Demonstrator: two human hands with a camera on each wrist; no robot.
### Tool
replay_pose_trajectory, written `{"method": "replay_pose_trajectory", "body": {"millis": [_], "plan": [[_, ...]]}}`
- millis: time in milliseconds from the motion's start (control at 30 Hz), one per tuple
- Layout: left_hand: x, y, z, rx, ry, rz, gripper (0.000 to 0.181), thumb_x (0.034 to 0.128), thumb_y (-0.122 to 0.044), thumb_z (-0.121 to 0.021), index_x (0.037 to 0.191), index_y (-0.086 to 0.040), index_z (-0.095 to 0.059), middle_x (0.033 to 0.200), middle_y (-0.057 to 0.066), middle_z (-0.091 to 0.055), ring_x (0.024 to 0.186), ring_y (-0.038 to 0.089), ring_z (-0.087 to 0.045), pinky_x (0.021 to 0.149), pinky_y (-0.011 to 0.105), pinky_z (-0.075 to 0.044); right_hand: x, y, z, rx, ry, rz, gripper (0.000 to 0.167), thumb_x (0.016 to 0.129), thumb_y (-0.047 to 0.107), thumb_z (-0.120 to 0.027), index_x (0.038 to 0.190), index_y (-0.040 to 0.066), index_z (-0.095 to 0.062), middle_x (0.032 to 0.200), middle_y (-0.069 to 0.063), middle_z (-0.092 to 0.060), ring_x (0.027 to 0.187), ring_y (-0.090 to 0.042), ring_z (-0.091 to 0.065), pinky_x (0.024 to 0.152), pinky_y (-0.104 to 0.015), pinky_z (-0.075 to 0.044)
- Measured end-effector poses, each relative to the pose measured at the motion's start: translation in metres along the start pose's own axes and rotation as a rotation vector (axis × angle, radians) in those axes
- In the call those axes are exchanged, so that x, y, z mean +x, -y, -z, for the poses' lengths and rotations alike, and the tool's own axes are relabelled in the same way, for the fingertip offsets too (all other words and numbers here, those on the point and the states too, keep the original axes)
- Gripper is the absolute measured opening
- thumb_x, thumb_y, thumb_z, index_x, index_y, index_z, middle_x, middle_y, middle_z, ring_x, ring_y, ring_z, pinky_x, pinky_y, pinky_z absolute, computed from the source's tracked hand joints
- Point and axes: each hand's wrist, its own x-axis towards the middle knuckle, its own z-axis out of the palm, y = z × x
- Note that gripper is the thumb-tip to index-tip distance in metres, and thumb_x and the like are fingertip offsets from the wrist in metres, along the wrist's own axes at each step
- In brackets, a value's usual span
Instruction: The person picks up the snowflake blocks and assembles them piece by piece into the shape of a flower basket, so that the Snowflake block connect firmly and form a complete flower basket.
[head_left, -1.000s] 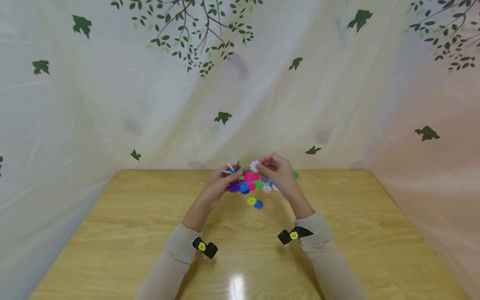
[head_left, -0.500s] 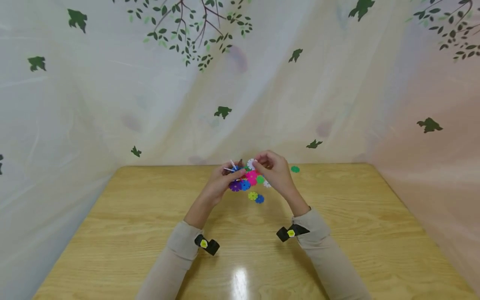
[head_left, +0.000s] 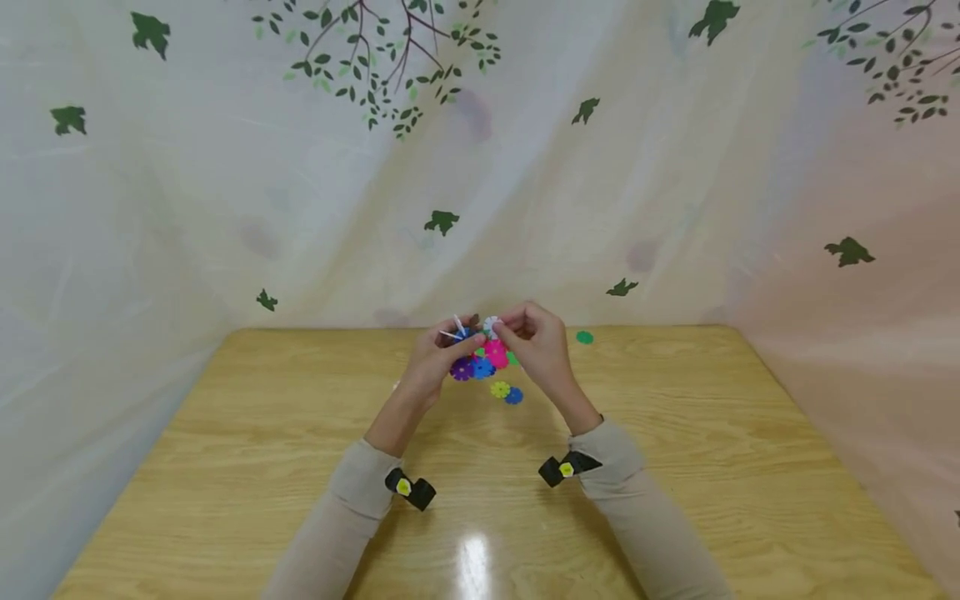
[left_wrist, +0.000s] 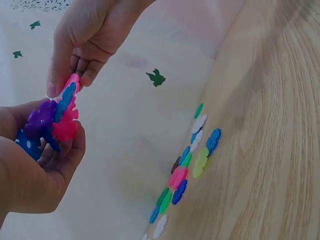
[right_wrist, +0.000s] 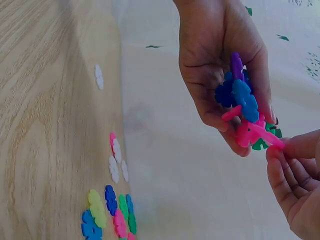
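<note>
My left hand holds a cluster of interlocked flower-shaped plastic discs, in purple, blue and pink, above the far part of the table. Opposite it, my right hand pinches the edge of one disc between thumb and finger. That disc looks pale in the head view but pink in both wrist views. It sits right against the cluster; whether it is slotted in, I cannot tell. A green disc shows at the cluster's end in the right wrist view. The left fingers hide part of the cluster.
Loose discs lie on the wooden table beneath the hands, among them a yellow one, a blue one and a green one. White discs lie nearby. A printed curtain hangs behind the table.
My right hand has moved slightly left, bringing its pinched disc closer to the cluster. The green disc at the far right is now uncovered. My left hand keeps its hold.
</note>
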Motion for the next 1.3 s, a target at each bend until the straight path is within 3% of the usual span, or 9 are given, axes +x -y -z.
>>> {"method": "replay_pose_trajectory", "body": {"millis": [167,333,433,667,800,900,1067,1200,1300], "plan": [[-0.002,0.002,0.001,0.036,-0.005,0.002,0.045,0.0943,-0.013,-0.073,0.134,0.004,-0.061,0.138,0.016,-0.064,0.124,0.023,-0.060,0.105,0.033,-0.050,-0.005,-0.002,-0.003,0.029,0.000,-0.022,0.014,0.093,0.001,-0.071,0.098,-0.011,-0.067,0.088,-0.029,-0.069,0.070,-0.039,-0.062,0.061,-0.014,-0.050],[0.001,0.001,0.004,0.088,-0.005,0.074,0.043,0.0941,-0.017,-0.074,0.133,-0.003,-0.064,0.140,0.012,-0.063,0.122,0.023,-0.060,0.101,0.034,-0.051,-0.003,-0.002,-0.002,0.000,0.033,-0.077,0.015,0.094,0.002,-0.071,0.096,-0.011,-0.067,0.086,-0.030,-0.068,0.068,-0.034,-0.064,0.059,-0.016,-0.051],[0.005,-0.003,0.005,0.093,0.000,0.082,0.044,0.0943,-0.019,-0.074,0.135,-0.008,-0.063,0.138,0.011,-0.063,0.115,0.020,-0.062,0.095,0.030,-0.053,0.004,-0.001,0.002,-0.032,0.074,-0.081,0.013,0.095,0.005,-0.070,0.098,-0.008,-0.068,0.086,-0.027,-0.069,0.071,-0.034,-0.065,0.062,-0.020,-0.055],[0.016,-0.010,0.012,0.003,0.007,0.082,0.048,0.0944,-0.017,-0.074,0.139,-0.008,-0.059,0.114,0.003,-0.069,0.092,0.008,-0.067,0.076,0.020,-0.055,0.017,0.005,0.015,0.016,0.254,-0.089,0.024,0.101,0.008,-0.062,0.121,-0.005,-0.067,0.100,-0.028,-0.072,0.086,-0.038,-0.070,0.073,-0.028,-0.061],[0.016,-0.009,0.017,-0.047,0.011,0.100,0.051,0.0947,-0.014,-0.073,0.142,-0.004,-0.056,0.097,-0.004,-0.069,0.082,0.006,-0.068,0.067,0.019,-0.054,0.018,0.003,0.026,-0.012,0.361,-0.176,0.032,0.104,0.019,-0.060,0.132,0.004,-0.064,0.111,-0.024,-0.073,0.090,-0.024,-0.072,0.075,-0.028,-0.060],[0.013,-0.013,0.020,-0.055,-0.006,0.111,0.050,0.0943,-0.015,-0.073,0.141,-0.005,-0.057,0.101,-0.003,-0.067,0.083,0.006,-0.066,0.067,0.018,-0.054,0.019,-0.001,0.035,-0.080,0.404,-0.251,0.033,0.104,0.022,-0.060,0.133,0.005,-0.065,0.113,-0.023,-0.073,0.090,-0.025,-0.072,0.074,-0.032,-0.060],[0.006,-0.017,0.021,-0.076,-0.034,0.136,0.049,0.0957,-0.018,-0.071,0.141,-0.006,-0.057,0.115,0.002,-0.062,0.087,0.007,-0.063,0.072,0.018,-0.054,0.012,-0.024,0.039,-0.235,0.518,-0.333,0.031,0.101,0.016,-0.063,0.124,-0.004,-0.067,0.104,-0.025,-0.073,0.091,-0.038,-0.070,0.079,-0.044,-0.060],[-0.002,-0.011,0.021,-0.108,-0.007,0.163,0.047,0.0994,-0.017,-0.065,0.144,-0.005,-0.053,0.120,0.003,-0.058,0.087,0.006,-0.061,0.073,0.017,-0.054,-0.003,-0.051,0.035,-0.309,0.643,-0.404,0.033,0.098,0.015,-0.067,0.122,-0.008,-0.065,0.096,-0.019,-0.074,0.077,-0.027,-0.068,0.075,-0.040,-0.060],[-0.008,-0.007,0.022,-0.115,0.005,0.163,0.043,0.1006,-0.013,-0.062,0.142,-0.003,-0.053,0.129,0.006,-0.055,0.089,0.006,-0.060,0.073,0.016,-0.054,-0.014,-0.059,0.030,-0.347,0.677,-0.450,0.034,0.093,0.015,-0.073,0.120,-0.005,-0.068,0.094,-0.013,-0.073,0.069,-0.017,-0.064,0.067,-0.031,-0.057]]}}
